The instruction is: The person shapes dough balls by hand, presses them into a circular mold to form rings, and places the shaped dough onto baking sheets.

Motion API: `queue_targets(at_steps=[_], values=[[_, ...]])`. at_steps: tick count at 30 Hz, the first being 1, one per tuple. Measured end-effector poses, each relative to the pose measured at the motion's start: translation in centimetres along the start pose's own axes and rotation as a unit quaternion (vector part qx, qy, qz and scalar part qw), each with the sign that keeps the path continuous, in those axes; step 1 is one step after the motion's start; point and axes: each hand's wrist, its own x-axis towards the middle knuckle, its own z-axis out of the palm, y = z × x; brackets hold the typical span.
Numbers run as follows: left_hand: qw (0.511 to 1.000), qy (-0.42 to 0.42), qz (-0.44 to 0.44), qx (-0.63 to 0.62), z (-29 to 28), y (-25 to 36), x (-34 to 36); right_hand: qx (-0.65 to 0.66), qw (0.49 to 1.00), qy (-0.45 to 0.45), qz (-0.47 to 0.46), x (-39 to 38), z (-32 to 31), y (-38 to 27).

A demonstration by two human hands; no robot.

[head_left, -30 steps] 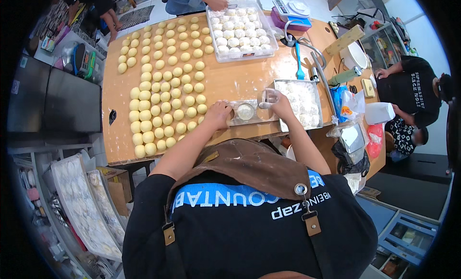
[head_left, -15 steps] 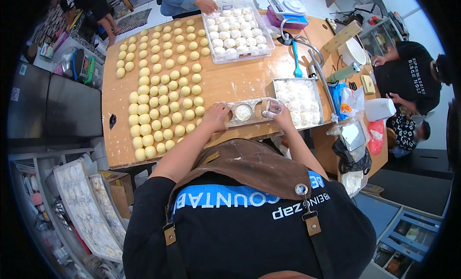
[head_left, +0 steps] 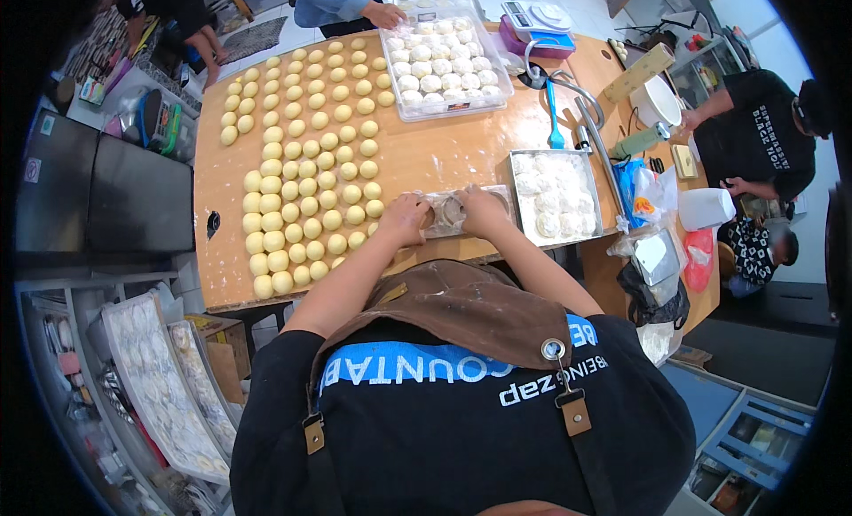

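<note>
In front of me at the table's near edge lies a pale, see-through board with round holes [head_left: 504, 195], seemingly a mold. My left hand [head_left: 406, 220] is closed around its left end. Over the middle hole, my right hand [head_left: 484, 212] has its fingers bent down and together; whatever lies under them is hidden. To the left, many round yellow dough balls [head_left: 308, 186] stand in rows on the wooden table [head_left: 426, 157]. Just right of the board is a metal tray [head_left: 513, 181] of white, flour-dusted dough pieces [head_left: 548, 196].
At the far side, another person's hand [head_left: 383, 15] touches a clear plastic box [head_left: 508, 97] of white dough pieces. A blue spatula [head_left: 555, 117], a scale [head_left: 537, 17], a metal pipe [head_left: 603, 157] and a white jug [head_left: 706, 209] are to the right. A person in black [head_left: 763, 130] stands there.
My right hand has moved left from the board's right end onto its middle hole, covering the white piece seen there. My left hand stays at the left end.
</note>
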Motion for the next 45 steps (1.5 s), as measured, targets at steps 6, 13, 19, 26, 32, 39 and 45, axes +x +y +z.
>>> queue_targets(at_steps=[6, 13, 19, 26, 32, 39, 45], values=[[0.999, 0.045, 0.026, 0.006, 0.8, -0.4, -0.2, -0.035, 0.999, -0.032, 0.015, 0.6, 0.5, -1.5], [0.997, 0.063, 0.039, 0.010, 0.9, -0.2, -0.3, -0.035, 0.999, 0.008, -0.006, 0.9, 2.8, -1.1], [0.999, 0.042, 0.032, 0.001, 0.7, -0.3, 0.1, 0.010, 0.999, 0.045, -0.021, 1.1, 1.6, 0.7], [0.998, 0.057, 0.028, 0.021, 0.7, -0.2, -0.3, 0.099, 0.986, 0.117, 0.060, 0.4, -3.8, 4.0], [1.000, 0.000, 0.009, -0.001, 0.1, 0.0, 0.0, 0.025, 0.999, 0.035, 0.002, 0.0, 0.0, 1.3], [0.999, 0.034, 0.014, -0.002, 1.0, -0.2, -0.1, -0.035, 0.999, -0.014, -0.013, 0.4, 0.5, -1.0], [0.999, 0.041, 0.023, 0.012, 0.9, -0.1, -0.2, -0.051, 0.999, -0.007, -0.018, 0.7, 1.6, -1.1]])
